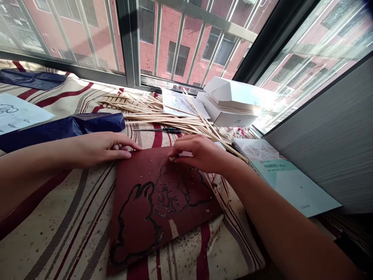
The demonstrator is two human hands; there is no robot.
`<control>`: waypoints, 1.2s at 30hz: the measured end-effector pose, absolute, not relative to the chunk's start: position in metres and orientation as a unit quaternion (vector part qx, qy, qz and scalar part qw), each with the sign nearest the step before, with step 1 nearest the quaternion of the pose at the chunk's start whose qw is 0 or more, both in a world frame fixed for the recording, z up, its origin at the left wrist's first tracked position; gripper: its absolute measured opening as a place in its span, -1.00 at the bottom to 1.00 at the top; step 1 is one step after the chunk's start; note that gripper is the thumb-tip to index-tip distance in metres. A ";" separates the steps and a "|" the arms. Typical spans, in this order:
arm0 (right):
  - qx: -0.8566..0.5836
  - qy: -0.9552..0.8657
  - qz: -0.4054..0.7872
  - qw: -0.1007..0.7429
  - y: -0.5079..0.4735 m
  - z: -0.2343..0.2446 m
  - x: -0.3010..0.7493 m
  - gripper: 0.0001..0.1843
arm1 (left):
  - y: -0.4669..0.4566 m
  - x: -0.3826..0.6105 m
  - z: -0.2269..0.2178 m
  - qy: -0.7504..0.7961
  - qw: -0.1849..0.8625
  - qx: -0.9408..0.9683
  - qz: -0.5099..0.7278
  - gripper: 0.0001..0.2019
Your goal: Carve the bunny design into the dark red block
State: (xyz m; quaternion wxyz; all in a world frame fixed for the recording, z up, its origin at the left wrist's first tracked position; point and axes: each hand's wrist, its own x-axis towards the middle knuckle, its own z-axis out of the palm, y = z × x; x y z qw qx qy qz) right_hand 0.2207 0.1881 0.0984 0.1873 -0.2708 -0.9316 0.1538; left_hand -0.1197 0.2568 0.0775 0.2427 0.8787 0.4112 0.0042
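A dark red board (136,225) lies tilted on the striped cloth, with black outline drawings on it that look like cartoon animals. My left hand (101,149) holds the board's far left corner between thumb and forefinger, its other fingers curled. Above the far part of the board, my right hand (198,153) pinches a small pale piece (171,158), probably a short bit of wood strip. Fingers partly hide that piece. Near the board's front edge lies a short pale strip (173,228).
Many thin wooden strips (145,103) are piled behind the board beside a sketch on paper (182,104). A dark-handled thin tool (171,130) lies nearer. A white box (233,107), a pale green book (291,182) and dark blue plastic (96,122) surround the work. A barred window stands behind.
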 end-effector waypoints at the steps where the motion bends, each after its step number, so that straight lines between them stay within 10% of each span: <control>1: -0.268 -0.932 0.147 0.195 0.188 0.098 0.220 -0.88 | 0.257 -0.120 0.077 0.411 0.240 0.879 0.004 0.14; 36: -0.238 -0.940 0.136 0.204 0.189 0.095 0.211 -0.88 | 0.263 -0.127 0.075 0.390 0.242 0.888 0.004 -0.02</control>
